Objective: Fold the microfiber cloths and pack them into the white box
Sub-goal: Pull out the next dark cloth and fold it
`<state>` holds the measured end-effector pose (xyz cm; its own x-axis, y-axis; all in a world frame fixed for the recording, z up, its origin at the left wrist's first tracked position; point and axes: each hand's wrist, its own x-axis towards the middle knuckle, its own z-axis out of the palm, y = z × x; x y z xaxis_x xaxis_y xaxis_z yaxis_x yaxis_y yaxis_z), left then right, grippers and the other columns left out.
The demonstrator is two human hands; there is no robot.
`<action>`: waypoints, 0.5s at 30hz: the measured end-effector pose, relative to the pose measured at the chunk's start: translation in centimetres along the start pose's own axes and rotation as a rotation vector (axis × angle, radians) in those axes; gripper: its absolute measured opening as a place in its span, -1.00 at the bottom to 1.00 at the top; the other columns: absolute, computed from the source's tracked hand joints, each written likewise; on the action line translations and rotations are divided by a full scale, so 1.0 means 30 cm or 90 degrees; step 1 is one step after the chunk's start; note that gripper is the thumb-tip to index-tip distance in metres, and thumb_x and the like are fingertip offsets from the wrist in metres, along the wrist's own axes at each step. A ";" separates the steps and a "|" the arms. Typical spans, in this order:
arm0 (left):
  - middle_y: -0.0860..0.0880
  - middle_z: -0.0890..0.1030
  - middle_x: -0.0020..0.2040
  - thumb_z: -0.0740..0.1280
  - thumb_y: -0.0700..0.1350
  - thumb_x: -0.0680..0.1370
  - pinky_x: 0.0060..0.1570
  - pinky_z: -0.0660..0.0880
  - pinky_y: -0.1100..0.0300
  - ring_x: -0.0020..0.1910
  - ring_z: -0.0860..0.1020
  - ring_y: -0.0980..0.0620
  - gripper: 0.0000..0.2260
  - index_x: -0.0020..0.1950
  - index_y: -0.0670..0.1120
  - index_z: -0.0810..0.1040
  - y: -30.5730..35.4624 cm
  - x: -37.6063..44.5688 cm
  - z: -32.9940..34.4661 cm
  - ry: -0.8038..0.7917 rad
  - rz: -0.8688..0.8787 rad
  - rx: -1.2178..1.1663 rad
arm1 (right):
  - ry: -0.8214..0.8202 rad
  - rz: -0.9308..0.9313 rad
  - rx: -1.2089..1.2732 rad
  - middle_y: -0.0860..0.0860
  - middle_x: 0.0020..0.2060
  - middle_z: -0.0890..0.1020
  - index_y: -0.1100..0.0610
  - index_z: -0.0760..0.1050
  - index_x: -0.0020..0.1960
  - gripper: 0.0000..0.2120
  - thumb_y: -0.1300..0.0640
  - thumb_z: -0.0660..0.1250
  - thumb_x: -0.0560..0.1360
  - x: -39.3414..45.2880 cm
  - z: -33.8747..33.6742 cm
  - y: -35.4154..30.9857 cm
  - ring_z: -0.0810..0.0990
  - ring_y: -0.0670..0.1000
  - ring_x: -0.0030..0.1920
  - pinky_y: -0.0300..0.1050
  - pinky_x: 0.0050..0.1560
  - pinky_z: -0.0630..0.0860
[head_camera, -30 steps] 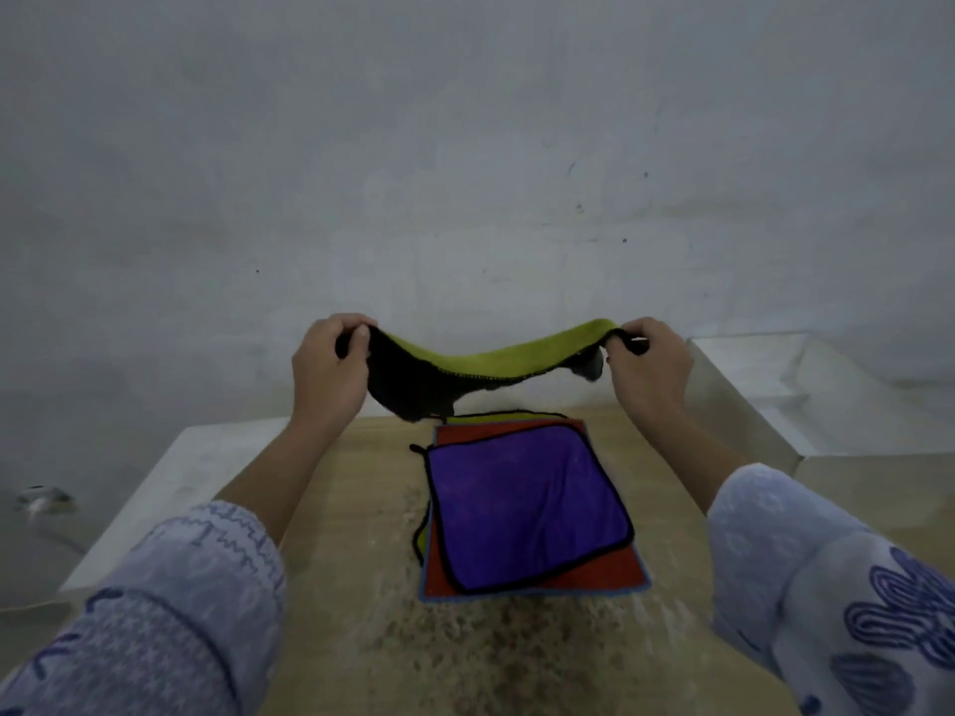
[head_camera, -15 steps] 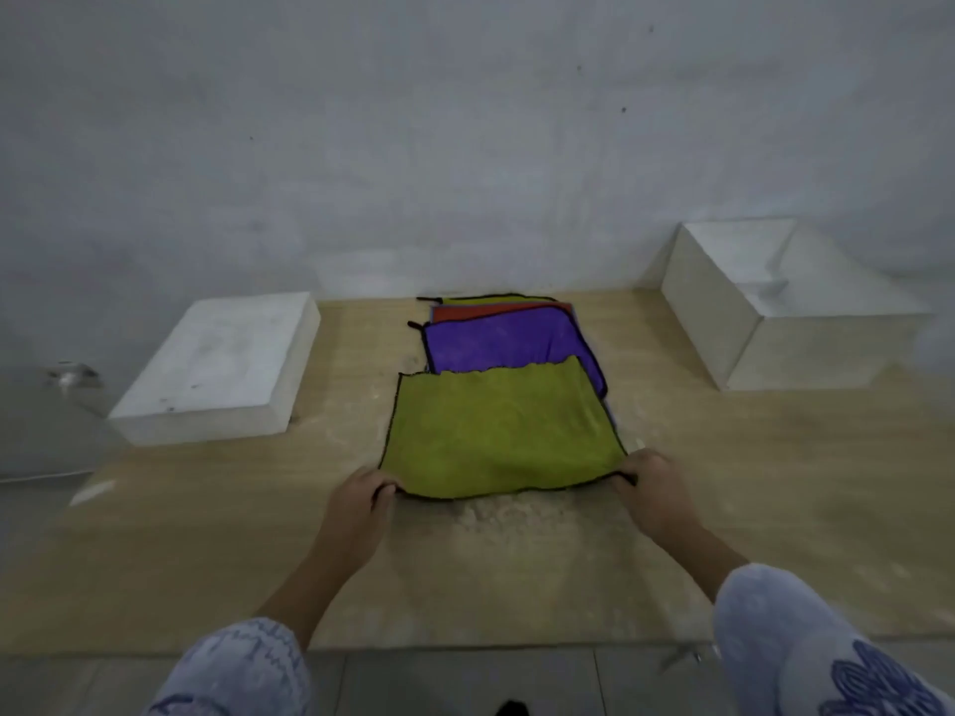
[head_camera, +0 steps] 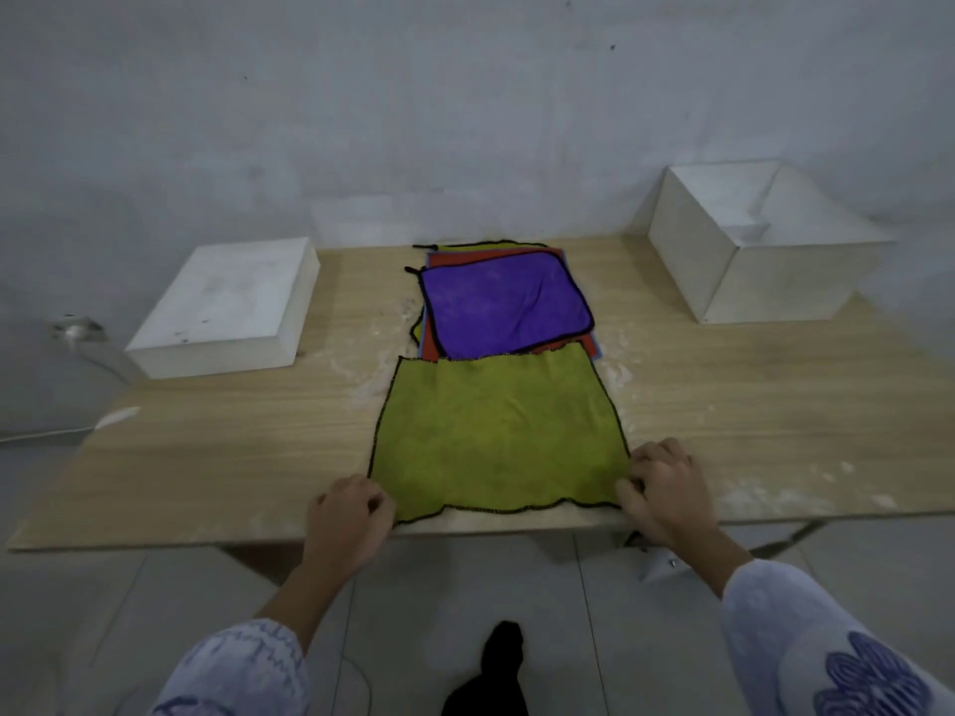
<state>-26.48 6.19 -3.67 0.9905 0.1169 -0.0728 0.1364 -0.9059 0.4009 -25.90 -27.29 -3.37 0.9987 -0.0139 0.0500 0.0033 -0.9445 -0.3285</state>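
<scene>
So the lime-green microfiber cloth with black stitched edging [head_camera: 496, 436] is spread flat on the light wooden desk [head_camera: 232, 457], its far edge overlapping the stack topped by a purple microfiber cloth [head_camera: 504, 302]. The left hand [head_camera: 349, 519] has its fingers curled, pinching the near left corner, and the right hand [head_camera: 666, 493] pinches the near right corner the same way. The open white box [head_camera: 759, 250] sits at the desk's far right, and a closed white rectangular box [head_camera: 227, 307] at the far left.
</scene>
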 end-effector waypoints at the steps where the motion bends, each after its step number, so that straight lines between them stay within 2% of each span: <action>1: -0.03 0.54 -0.08 0.26 -0.11 0.49 0.00 0.29 0.10 0.01 0.46 -0.06 -0.90 -0.20 -0.07 0.53 0.015 -0.001 0.003 0.020 -0.003 0.001 | 0.004 0.014 0.001 0.15 -0.15 0.62 0.30 0.61 -0.27 -0.52 -0.02 0.05 0.29 0.000 -0.007 -0.015 0.50 0.22 -0.02 0.02 -0.07 0.37; 3: -0.08 0.55 0.00 0.28 -0.08 0.50 0.06 0.33 0.06 0.08 0.46 -0.09 -0.87 -0.08 -0.12 0.55 0.044 0.002 0.019 0.072 0.025 -0.034 | 0.017 0.013 0.025 0.19 -0.11 0.62 0.30 0.60 -0.17 -0.54 0.03 0.04 0.31 0.014 -0.001 -0.034 0.53 0.24 -0.01 0.06 -0.04 0.44; 5: -0.13 0.50 0.17 0.25 0.09 0.49 0.15 0.36 0.00 0.21 0.42 -0.14 -0.62 0.14 -0.16 0.51 0.071 0.012 0.036 0.063 0.071 -0.050 | 0.003 -0.036 0.041 0.24 0.08 0.58 0.31 0.55 0.07 -0.56 0.07 0.11 0.39 0.032 0.030 -0.041 0.53 0.28 0.12 0.14 0.08 0.47; 6: -0.13 0.42 0.30 0.15 0.24 0.44 0.23 0.33 -0.02 0.31 0.35 -0.14 -0.41 0.28 -0.16 0.42 0.083 0.016 0.043 0.025 0.087 -0.037 | -0.033 -0.072 0.038 0.24 0.25 0.50 0.30 0.45 0.24 -0.49 0.00 0.12 0.43 0.035 0.042 -0.045 0.46 0.27 0.26 0.17 0.21 0.41; 8: -0.07 0.15 0.49 -0.10 0.49 0.26 0.37 0.18 -0.04 0.47 0.12 -0.07 -0.05 0.47 -0.09 0.13 0.088 0.027 0.065 -0.064 0.092 0.008 | -0.110 -0.126 0.012 0.07 0.49 0.11 0.17 0.08 0.49 -0.24 -0.25 -0.08 0.41 0.034 0.077 -0.027 0.13 0.09 0.48 0.11 0.43 0.12; 9: -0.04 0.03 0.52 -0.18 0.53 0.17 0.41 0.10 -0.04 0.49 0.02 -0.05 0.03 0.50 -0.04 0.02 0.087 0.032 0.071 -0.104 0.084 0.043 | -0.151 -0.132 -0.015 -0.03 0.50 -0.05 0.08 -0.08 0.51 -0.18 -0.31 -0.17 0.35 0.032 0.085 -0.015 -0.02 0.00 0.51 0.07 0.47 -0.02; 10: -0.02 -0.02 0.53 -0.19 0.53 0.13 0.42 0.05 -0.05 0.50 -0.02 -0.04 0.04 0.51 0.00 -0.03 0.085 0.040 0.074 -0.138 0.073 0.077 | -0.177 -0.133 -0.045 -0.07 0.50 -0.09 0.03 -0.15 0.52 -0.16 -0.32 -0.21 0.31 0.037 0.089 -0.005 -0.07 -0.02 0.51 0.07 0.48 -0.08; 11: -0.03 0.00 0.51 -0.17 0.49 0.12 0.41 0.05 -0.06 0.48 0.01 -0.06 0.02 0.50 0.01 -0.02 0.084 0.049 0.071 -0.155 0.063 0.103 | -0.175 -0.131 -0.056 -0.03 0.51 0.00 0.02 -0.10 0.51 -0.15 -0.30 -0.16 0.29 0.044 0.091 0.005 0.03 0.04 0.51 0.11 0.47 -0.06; 12: -0.05 0.08 0.46 -0.14 0.45 0.11 0.38 0.08 -0.07 0.44 0.08 -0.07 -0.01 0.47 0.01 0.04 0.088 0.058 0.062 -0.152 0.055 0.116 | -0.154 -0.140 -0.059 0.07 0.47 0.21 0.04 0.03 0.49 -0.18 -0.26 -0.07 0.27 0.052 0.085 0.005 0.23 0.14 0.44 0.18 0.44 0.04; 13: -0.06 0.16 0.40 -0.10 0.40 0.09 0.34 0.11 -0.07 0.39 0.16 -0.07 -0.04 0.44 0.02 0.11 0.092 0.072 0.053 -0.135 0.050 0.118 | -0.139 -0.149 -0.051 0.15 0.33 0.41 0.07 0.18 0.42 -0.22 -0.21 0.02 0.25 0.068 0.082 0.001 0.42 0.22 0.30 0.25 0.38 0.17; 15: -0.05 0.23 0.32 -0.07 0.37 0.09 0.31 0.11 -0.06 0.33 0.22 -0.05 -0.10 0.39 0.04 0.17 0.105 0.108 0.042 -0.099 0.048 0.110 | -0.107 -0.162 -0.022 0.18 0.12 0.54 0.14 0.36 0.29 -0.32 -0.15 0.09 0.25 0.124 0.077 -0.015 0.55 0.24 0.09 0.25 0.27 0.34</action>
<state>-22.88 3.21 -3.79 0.9810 -0.0063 -0.1937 0.0432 -0.9673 0.2498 -22.07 -26.17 -5.21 0.9604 0.2769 -0.0305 0.2562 -0.9209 -0.2937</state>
